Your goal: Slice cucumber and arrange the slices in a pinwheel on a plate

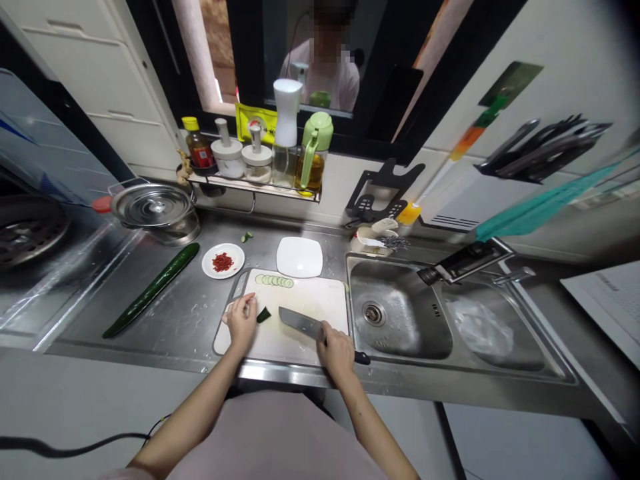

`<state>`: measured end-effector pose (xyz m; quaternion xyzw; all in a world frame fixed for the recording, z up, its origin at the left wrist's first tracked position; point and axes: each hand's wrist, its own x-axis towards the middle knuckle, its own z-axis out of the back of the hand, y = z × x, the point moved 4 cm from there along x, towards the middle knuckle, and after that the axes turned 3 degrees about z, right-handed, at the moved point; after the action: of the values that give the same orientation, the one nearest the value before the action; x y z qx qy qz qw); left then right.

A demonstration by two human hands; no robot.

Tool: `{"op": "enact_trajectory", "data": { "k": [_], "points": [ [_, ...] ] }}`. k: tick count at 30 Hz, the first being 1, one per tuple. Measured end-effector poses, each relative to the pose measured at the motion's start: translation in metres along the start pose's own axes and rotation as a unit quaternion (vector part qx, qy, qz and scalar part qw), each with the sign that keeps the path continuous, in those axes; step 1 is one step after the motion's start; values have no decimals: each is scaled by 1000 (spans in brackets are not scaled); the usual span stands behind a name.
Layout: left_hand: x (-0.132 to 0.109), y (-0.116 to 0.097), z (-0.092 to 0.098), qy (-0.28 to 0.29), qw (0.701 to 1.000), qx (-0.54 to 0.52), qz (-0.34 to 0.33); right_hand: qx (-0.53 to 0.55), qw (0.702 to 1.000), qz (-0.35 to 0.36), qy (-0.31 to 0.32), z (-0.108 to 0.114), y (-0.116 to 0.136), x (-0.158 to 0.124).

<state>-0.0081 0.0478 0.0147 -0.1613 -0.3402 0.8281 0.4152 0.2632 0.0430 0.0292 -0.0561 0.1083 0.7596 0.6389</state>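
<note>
A stainless steel counter (190, 320) runs under a dark window, with a double sink (400, 275) set into it on the right. A wire shelf (250, 185) of oil and seasoning bottles stands along the back wall. A white cutting board (310, 307) lies at the front edge, just left of the sink.

The left hand (241, 320) rests on the near left part of the board, its fingers curled down onto a short cucumber stub (263, 315) and pinning it there. The right hand (337, 350) is closed around the handle of a knife (303, 323). The broad blade lies low over the board and points toward the stub, with a small gap between them.

A row of cucumber slices (274, 281) sits along the board's far edge. Beyond it are a white square plate (299, 257) and a round dish (209, 270) of chopped red chilli. A whole cucumber (153, 289) lies diagonally on the counter to the left, near a lidded steel pot (155, 207).

The stub looks light and firm, and its cut face is probably wet. The dark skin is likely slippery, and the piece is small enough to roll. It is probably best held from above on the skin side, with the fingertips tucked back from the blade.
</note>
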Motion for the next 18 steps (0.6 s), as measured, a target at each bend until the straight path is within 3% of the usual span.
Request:
{"op": "enact_trajectory", "data": {
  "k": [8, 18],
  "points": [
    [-28, 4, -2, 44, 997, 45, -46, 2, 1000, -2, 3, 2, 3, -5],
    [-34, 9, -3, 60, 993, 80, -60, 8, 1000, -9, 10, 0, 2, -15]
  ]
}}
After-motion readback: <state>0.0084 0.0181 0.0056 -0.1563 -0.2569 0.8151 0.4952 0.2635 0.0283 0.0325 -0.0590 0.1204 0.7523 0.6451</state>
